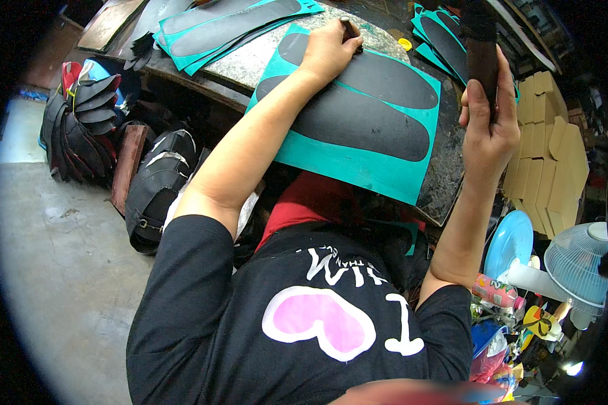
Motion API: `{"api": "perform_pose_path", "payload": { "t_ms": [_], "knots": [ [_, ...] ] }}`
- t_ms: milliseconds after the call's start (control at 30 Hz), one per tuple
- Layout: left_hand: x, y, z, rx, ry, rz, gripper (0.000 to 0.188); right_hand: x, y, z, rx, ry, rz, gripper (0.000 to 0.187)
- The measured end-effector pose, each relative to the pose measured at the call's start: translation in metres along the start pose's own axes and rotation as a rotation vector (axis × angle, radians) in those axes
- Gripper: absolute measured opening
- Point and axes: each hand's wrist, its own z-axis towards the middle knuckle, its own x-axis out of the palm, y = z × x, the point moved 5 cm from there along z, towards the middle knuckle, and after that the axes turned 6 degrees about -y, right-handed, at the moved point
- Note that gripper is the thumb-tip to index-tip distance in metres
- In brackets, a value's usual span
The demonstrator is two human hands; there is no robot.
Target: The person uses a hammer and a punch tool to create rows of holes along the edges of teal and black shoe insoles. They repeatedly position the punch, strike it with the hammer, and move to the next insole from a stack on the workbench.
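A teal sheet (358,177) bearing black sole shapes (361,131) lies on the worktable in front of me, its near edge by my waist. Over its far edge, my left hand (330,50) is closed around a small dark object (348,28), mostly hidden by the fingers. My right hand (491,121) is raised at the right of the sheet. Its thumb and fingers grip an upright, dark brown bar-shaped tool (481,61) whose upper end runs into shadow, so its kind is unclear.
More teal sheets with black soles (233,30) are stacked at far left, others (442,34) at far right. A yellow ring-shaped piece (404,44) lies beyond my sheet. Cardboard boxes (544,148) and a fan (577,263) stand right; black strapped footwear parts (81,121) hang left.
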Motion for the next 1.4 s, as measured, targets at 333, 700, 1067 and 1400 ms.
{"api": "perform_pose_path", "payload": {
  "t_ms": [333,700,1067,1400],
  "knots": [
    [0.007,0.008,-0.004,-0.319,-0.059,-0.416,0.017,0.012,-0.026,-0.010,0.240,0.139,-0.214,0.043],
    [0.025,-0.018,-0.009,0.271,0.074,0.204,0.019,0.028,-0.039,-0.024,0.428,0.317,-0.288,0.046],
    [0.033,0.001,-0.004,-0.616,0.549,-0.878,0.023,0.011,-0.081,-0.053,0.522,0.457,-0.684,0.051],
    [-0.039,0.036,0.017,-0.394,-0.262,-0.661,0.012,0.012,-0.072,-0.050,0.484,0.475,-0.730,0.051]
  ]
}}
